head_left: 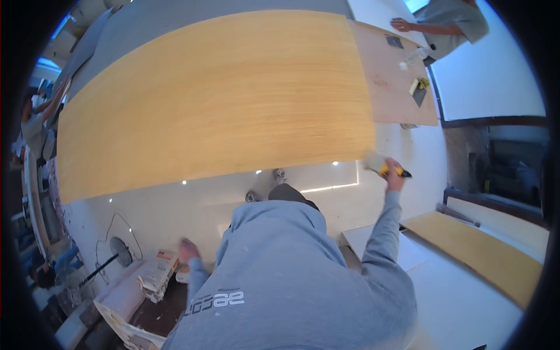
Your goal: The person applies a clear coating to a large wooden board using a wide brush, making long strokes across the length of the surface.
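Note:
A large yellow wooden panel (216, 99) lies flat in front of me, spanning most of the view. My right hand (394, 174) is raised at the panel's near right corner and grips a yellow and black handled tool (392, 170) with a pale blurred head, touching the panel's edge. My left hand (188, 250) hangs low on the left, blurred, near a small carton (165, 260); whether it holds anything cannot be told. My grey hooded sweatshirt (291, 280) fills the lower middle.
A brown board (396, 87) with small tools lies beyond the panel's right end, where another person (446, 23) leans. A second yellow strip (484, 254) lies at the right on white sheets. A round-bladed tool with cord (119, 251) sits at the lower left. Another person (35, 125) stands far left.

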A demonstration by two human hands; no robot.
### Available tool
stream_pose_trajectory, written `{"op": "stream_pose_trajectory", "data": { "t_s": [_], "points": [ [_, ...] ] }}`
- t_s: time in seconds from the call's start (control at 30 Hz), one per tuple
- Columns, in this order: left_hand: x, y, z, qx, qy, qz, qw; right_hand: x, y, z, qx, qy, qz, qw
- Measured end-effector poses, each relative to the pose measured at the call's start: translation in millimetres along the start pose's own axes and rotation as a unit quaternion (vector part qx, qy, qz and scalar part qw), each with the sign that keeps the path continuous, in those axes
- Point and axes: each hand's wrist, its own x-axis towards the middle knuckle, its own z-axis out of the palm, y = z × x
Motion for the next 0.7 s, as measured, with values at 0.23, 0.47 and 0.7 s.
{"op": "stream_pose_trajectory", "data": {
  "t_s": [0.23,0.47,0.7],
  "points": [
    [206.5,165.4,-177.7,-0.146,0.356,0.190,0.903,-104.8,11.1,-73.5,-0.296,0.274,-0.321,0.857],
    [163.0,354.9,-114.3,0.011,0.251,0.102,0.963,-99.3,-74.2,97.1,-0.142,0.171,-0.215,0.951],
    [-15.6,416.0,-118.0,-0.089,0.068,0.454,0.884,91.3,-128.0,272.3,-0.319,0.093,-0.167,0.928]
  ]
}}
